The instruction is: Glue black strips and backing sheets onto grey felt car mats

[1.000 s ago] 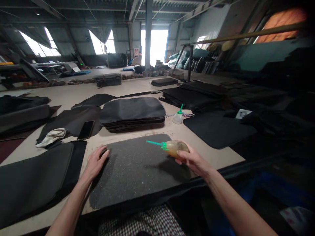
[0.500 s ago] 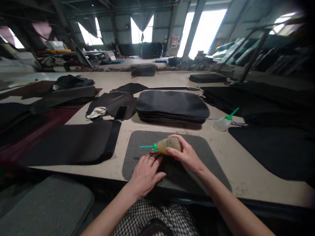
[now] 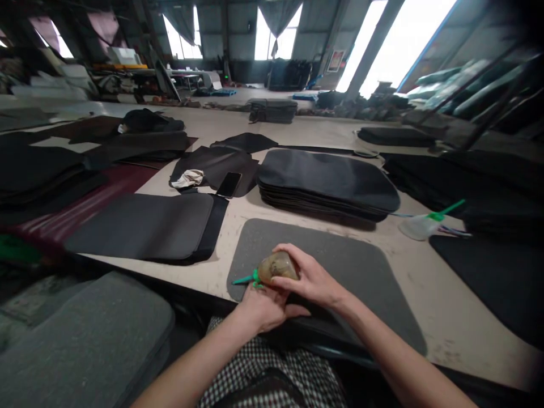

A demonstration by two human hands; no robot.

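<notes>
My right hand [image 3: 312,279] is wrapped round a squeeze bottle [image 3: 278,267] of yellowish glue-like liquid. The bottle lies nearly level, and its green nozzle points left over the near left corner of a grey felt-like mat [image 3: 352,260]. Under the bottle, my left hand [image 3: 268,306] rests on the mat near its front edge, thumb stretched to the right. The bottle and my right hand cover part of its fingers. The mat has rounded corners and lies flat at the table's front edge.
A stack of black rounded panels [image 3: 327,184] stands behind the mat. Dark sheets [image 3: 144,226] lie to the left, with a phone [image 3: 229,185] and crumpled cloth [image 3: 188,178] beyond. A second green-nozzled bottle [image 3: 420,226] is at right. Grey mats [image 3: 93,334] are piled lower left.
The bottle has moved toward the mat's near left corner, its nozzle now tipped slightly down. My left hand has shifted under the bottle. The whole view has swung left.
</notes>
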